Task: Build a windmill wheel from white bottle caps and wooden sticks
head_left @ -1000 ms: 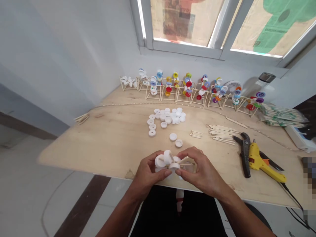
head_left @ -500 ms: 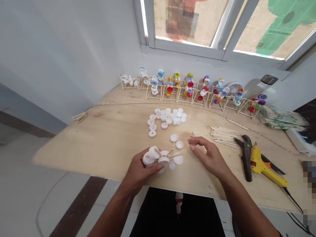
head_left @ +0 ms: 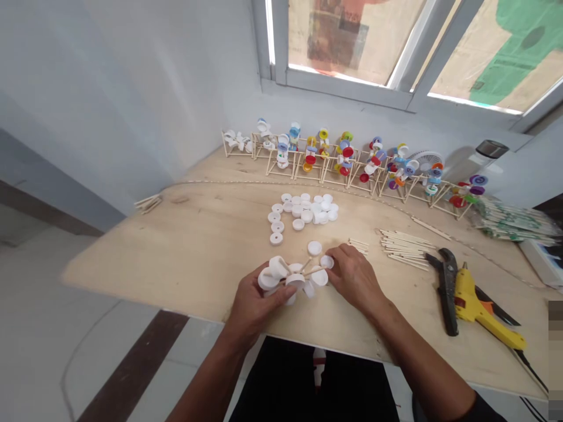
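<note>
Left hand (head_left: pixel 259 302) grips cap assembly (head_left: pixel 292 281); right hand (head_left: pixel 354 278) touches loose cap (head_left: pixel 326 262); plywood table (head_left: pixel 141 258) below window (head_left: pixel 347 94).

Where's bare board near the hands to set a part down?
Bare plywood lies left of the left hand, up to the bundled sticks; also between the right hand and the cutters. Crowded: around the white bottle caps, and the stick pile beside the glue gun.

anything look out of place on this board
A small bundle of wooden sticks sits alone at the far left edge of the plywood board, apart from the main stick pile on the right. One loose stick also lies by itself behind that pile.
</note>
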Available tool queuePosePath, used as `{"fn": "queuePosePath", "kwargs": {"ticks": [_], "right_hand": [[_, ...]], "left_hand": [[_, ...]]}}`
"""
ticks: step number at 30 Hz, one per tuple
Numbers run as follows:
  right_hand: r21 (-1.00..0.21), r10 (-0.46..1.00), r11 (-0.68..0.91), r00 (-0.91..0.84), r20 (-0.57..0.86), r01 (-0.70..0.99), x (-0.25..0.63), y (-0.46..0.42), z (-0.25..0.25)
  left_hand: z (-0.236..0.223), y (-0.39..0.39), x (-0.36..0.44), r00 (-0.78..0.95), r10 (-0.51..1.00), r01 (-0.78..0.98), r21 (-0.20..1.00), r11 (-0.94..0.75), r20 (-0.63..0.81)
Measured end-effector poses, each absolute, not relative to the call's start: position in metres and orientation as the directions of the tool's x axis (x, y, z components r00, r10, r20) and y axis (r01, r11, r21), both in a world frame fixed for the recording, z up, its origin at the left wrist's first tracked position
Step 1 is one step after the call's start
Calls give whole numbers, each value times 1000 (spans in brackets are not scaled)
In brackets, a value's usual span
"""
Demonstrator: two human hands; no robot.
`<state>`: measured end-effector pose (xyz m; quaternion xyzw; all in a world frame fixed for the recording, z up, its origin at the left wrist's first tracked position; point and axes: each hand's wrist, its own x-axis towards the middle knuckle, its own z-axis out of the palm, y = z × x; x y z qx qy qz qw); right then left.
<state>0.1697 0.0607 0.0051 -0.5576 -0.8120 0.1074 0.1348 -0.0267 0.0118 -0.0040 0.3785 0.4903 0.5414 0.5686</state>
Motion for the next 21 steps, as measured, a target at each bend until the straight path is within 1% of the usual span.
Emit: {"fn": "queuePosePath", "kwargs": {"ticks": [2,4,7,9,13,16,18,21], "right_hand": [[-350,939,342,-329,98,872,178,58,6],[-433,950,311,-292,112,846,189,52,10],[-581,960,278,-232,154,765,205,41,20],[-633,958,287,-222,183,719,211,33,28],[-674,944,330,-240,227,660,211,20,40],[-702,928,368,-288,237,610,206,16,43],[-710,916,391,-324,237,586,203,16,43],[-705,902,413,-364,231,577,199,18,43]], "left_hand": [[-7,13,-28,-42,991,-185,976,116,-126],[-9,13,-27,-53,993,-126,987,96,-104],[-10,12,-22,-65,995,-58,995,78,-82],[-10,11,-18,-53,996,-33,997,66,-68],[-10,10,-12,-22,998,-17,998,54,-54],[-10,9,-10,-42,998,-4,999,38,-38],[-9,9,-10,-46,998,-2,999,33,-34],[-7,10,-9,-4,999,-14,999,35,-35]]}}
